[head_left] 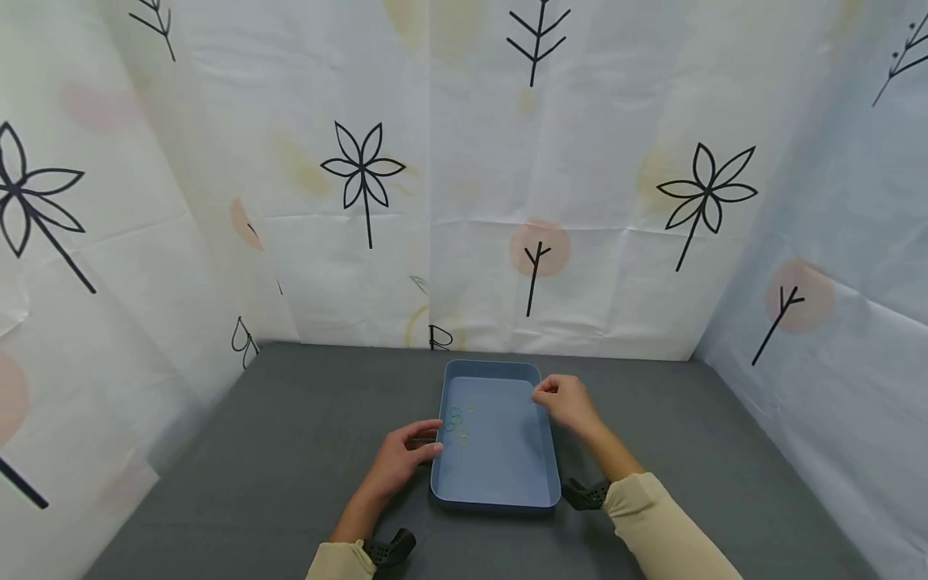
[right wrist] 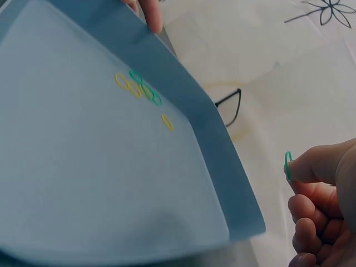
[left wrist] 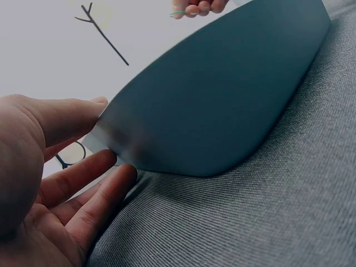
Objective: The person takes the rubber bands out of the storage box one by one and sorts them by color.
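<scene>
A shallow blue tray (head_left: pixel 500 471) sits between my hands. On its floor near the left wall lie several thin small rubber bands, yellow (right wrist: pixel 118 82) and green (right wrist: pixel 146 90), with one yellow band lying apart. My left hand (head_left: pixel 400 457) touches the tray's left side; in the left wrist view its thumb meets the rim and its extended fingertips rest against the outer wall. My right hand (head_left: pixel 571 404), over the tray's right edge, pinches a green rubber band (right wrist: pixel 287 167) between thumb and index finger. Its other fingers are curled.
A dark grey cloth-covered table (head_left: pixel 326 395) carries the tray. White curtains (head_left: pixel 464 161) printed with plants enclose the back and both sides. Each wrist wears a black band with a camera, the left one (head_left: pixel 390 549) near the tray's lower left.
</scene>
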`<state>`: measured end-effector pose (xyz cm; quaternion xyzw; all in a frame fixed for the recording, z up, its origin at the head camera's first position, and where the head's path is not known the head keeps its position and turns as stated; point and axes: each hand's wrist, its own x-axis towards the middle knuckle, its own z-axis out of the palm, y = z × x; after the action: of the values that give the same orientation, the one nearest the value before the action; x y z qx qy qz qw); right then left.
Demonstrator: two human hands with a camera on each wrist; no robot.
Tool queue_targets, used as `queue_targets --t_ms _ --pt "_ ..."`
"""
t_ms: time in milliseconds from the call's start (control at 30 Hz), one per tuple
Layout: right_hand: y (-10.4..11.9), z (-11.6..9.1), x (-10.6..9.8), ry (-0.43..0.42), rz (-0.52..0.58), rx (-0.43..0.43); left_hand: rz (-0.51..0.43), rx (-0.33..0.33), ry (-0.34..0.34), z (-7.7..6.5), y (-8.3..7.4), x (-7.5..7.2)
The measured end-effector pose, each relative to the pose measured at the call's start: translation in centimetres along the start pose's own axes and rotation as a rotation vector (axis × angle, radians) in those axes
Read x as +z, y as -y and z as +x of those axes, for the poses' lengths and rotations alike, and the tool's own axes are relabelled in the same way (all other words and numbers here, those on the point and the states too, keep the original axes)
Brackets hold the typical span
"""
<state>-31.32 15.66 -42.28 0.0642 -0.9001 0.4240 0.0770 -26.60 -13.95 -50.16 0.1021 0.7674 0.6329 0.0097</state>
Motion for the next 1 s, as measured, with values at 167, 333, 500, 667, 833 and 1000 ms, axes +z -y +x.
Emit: queue_targets --t_ms 167,333,500,667,833,1000 --pt "-1.1 -0.6 -0.6 -0.012 -0.045 0.011 -0.011 -0.002 0.000 -0.1 -0.1 -0.1" --pt "-2.8 -1.2 -1.3 -0.020 -0.041 -0.043 -0.021 0.009 0.012 -0.1 -0.1 0.0" --pt "-4.2 -1.5 -1.5 -0.048 -0.041 -0.101 -0.007 0.001 0.008 0.0 0.1 -0.1" --pt "-5.3 -1.5 -1.2 -0.045 -0.103 -0.024 0.005 0.002 0.007 0.1 0.3 -0.1" --pt "-5.8 -1.8 -1.2 -0.034 -0.134 0.009 0.001 0.008 0.005 0.1 0.2 -0.1" --pt "-6.7 -1.9 -1.2 -0.041 -0.137 0.015 0.005 0.015 0.003 0.1 0.2 0.0"
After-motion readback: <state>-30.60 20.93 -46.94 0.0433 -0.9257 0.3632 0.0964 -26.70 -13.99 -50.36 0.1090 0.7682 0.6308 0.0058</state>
